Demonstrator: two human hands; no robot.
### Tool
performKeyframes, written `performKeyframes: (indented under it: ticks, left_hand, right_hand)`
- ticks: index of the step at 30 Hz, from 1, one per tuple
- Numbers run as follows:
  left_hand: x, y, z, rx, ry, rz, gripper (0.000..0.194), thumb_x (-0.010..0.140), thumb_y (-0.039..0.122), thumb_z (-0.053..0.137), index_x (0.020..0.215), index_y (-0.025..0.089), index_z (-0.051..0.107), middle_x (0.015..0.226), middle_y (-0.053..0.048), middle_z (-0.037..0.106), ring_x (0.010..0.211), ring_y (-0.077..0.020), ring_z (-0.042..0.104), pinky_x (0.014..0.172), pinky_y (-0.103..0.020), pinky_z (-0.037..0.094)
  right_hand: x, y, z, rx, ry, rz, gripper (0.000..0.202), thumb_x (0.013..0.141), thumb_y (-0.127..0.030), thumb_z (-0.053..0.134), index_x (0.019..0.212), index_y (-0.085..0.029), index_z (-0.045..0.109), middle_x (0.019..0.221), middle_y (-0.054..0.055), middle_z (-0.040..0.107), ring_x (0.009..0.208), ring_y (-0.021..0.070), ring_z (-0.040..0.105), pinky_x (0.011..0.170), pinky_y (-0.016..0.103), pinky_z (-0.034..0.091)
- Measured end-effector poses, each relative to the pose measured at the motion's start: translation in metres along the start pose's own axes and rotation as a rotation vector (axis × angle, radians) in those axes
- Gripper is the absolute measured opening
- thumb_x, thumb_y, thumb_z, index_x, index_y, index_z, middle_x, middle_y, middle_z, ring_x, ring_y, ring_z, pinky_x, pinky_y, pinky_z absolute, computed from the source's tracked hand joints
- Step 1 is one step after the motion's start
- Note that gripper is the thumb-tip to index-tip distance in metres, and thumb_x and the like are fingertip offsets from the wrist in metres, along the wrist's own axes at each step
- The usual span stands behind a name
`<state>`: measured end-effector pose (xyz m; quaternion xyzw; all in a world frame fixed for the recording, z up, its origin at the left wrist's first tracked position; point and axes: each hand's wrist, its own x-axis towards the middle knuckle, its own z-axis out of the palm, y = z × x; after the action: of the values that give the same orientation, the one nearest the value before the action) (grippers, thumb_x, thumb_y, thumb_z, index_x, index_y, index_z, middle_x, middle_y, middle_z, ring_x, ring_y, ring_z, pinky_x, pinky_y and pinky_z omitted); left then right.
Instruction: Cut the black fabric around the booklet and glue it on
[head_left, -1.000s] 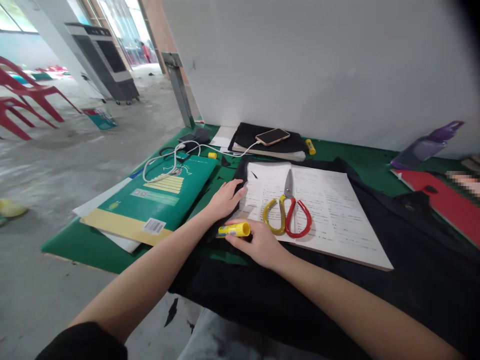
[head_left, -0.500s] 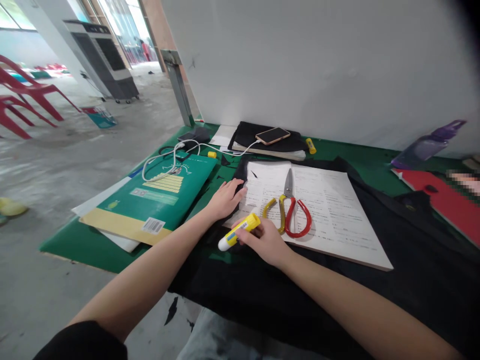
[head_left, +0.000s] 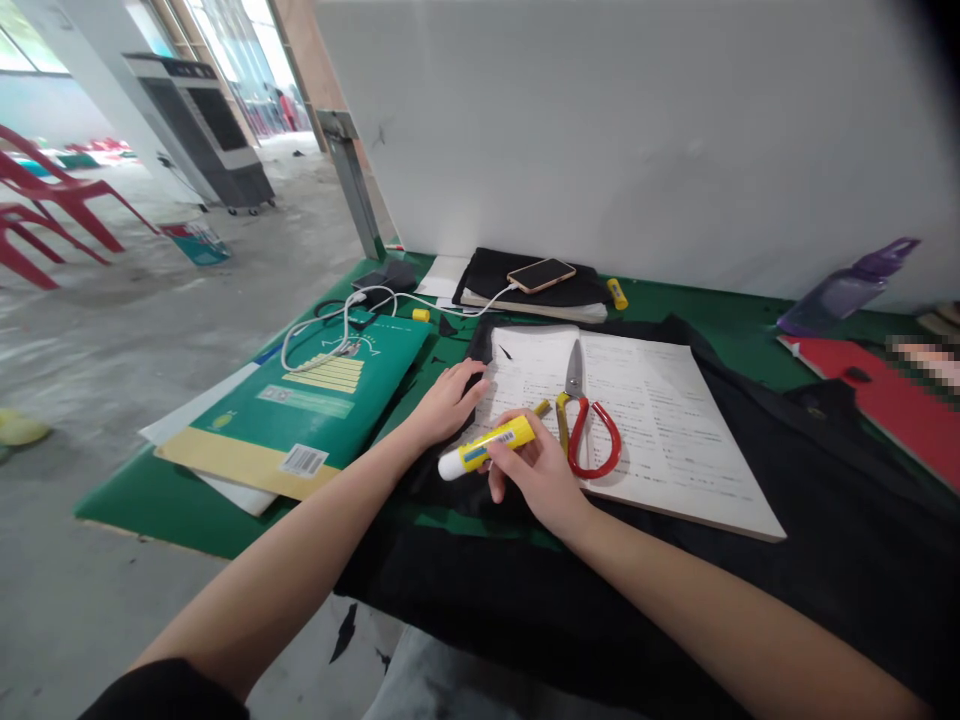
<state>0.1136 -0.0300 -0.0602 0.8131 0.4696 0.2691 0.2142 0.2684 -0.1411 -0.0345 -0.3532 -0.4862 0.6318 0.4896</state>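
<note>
In my right hand is a yellow glue stick, its white end pointing left. My left hand lies with fingers stretched over the left edge of an open book and the black cloth beside it. On the book's pages rest scissors with one yellow and one red handle, blades pointing away from me; my right hand partly hides the yellow handle. Beneath the book, the black cloth spreads right and toward my lap.
Left on the green table lies a green booklet with a white cable on it. Behind the book, a phone rests on a black-covered book. A purple bottle and red folder are at right.
My right hand has turned the glue stick nearer to level, and its white end has risen slightly. My left hand stays at the book's edge.
</note>
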Motion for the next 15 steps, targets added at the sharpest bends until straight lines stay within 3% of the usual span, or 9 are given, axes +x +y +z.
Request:
performKeyframes:
  ticks: [4, 9, 12, 15]
  left_hand:
    - [0.001, -0.008, 0.004, -0.015, 0.027, 0.086, 0.041, 0.093, 0.043, 0.034, 0.12, 0.018, 0.052, 0.129, -0.011, 0.055, 0.131, -0.0251, 0.04, 0.11, -0.044, 0.032]
    - [0.002, -0.009, 0.001, -0.04, 0.084, 0.162, 0.032, 0.093, 0.036, 0.04, 0.114, 0.018, 0.057, 0.124, -0.012, 0.058, 0.128, -0.0249, 0.043, 0.107, -0.046, 0.036]
    - [-0.001, 0.002, -0.008, -0.058, 0.124, 0.348, 0.024, 0.089, 0.03, 0.048, 0.107, 0.02, 0.061, 0.119, -0.01, 0.061, 0.127, -0.0249, 0.044, 0.106, -0.046, 0.037]
    - [-0.007, 0.017, -0.019, -0.051, 0.07, 0.553, 0.024, 0.083, 0.026, 0.055, 0.105, 0.023, 0.063, 0.114, -0.007, 0.062, 0.12, -0.0261, 0.048, 0.104, -0.048, 0.037]
  right_hand:
    - [0.002, 0.002, -0.002, 0.065, 0.051, 0.019, 0.028, 0.081, -0.033, 0.066, 0.095, -0.023, 0.044, 0.055, -0.006, 0.062, 0.051, 0.0125, 0.062, 0.059, 0.027, 0.049]
    - [0.008, 0.008, -0.004, 0.21, 0.044, 0.031, 0.027, 0.082, -0.035, 0.065, 0.096, -0.024, 0.045, 0.066, -0.003, 0.066, 0.053, 0.0134, 0.063, 0.06, 0.028, 0.049]
    - [0.009, 0.008, -0.004, 0.32, 0.002, 0.019, 0.022, 0.087, -0.042, 0.057, 0.095, -0.023, 0.047, 0.075, -0.001, 0.066, 0.051, 0.0115, 0.06, 0.055, 0.026, 0.045]
    - [0.01, 0.006, -0.004, 0.422, -0.035, 0.052, 0.029, 0.09, -0.049, 0.048, 0.092, -0.02, 0.052, 0.066, -0.001, 0.06, 0.047, 0.0099, 0.053, 0.051, 0.024, 0.039]
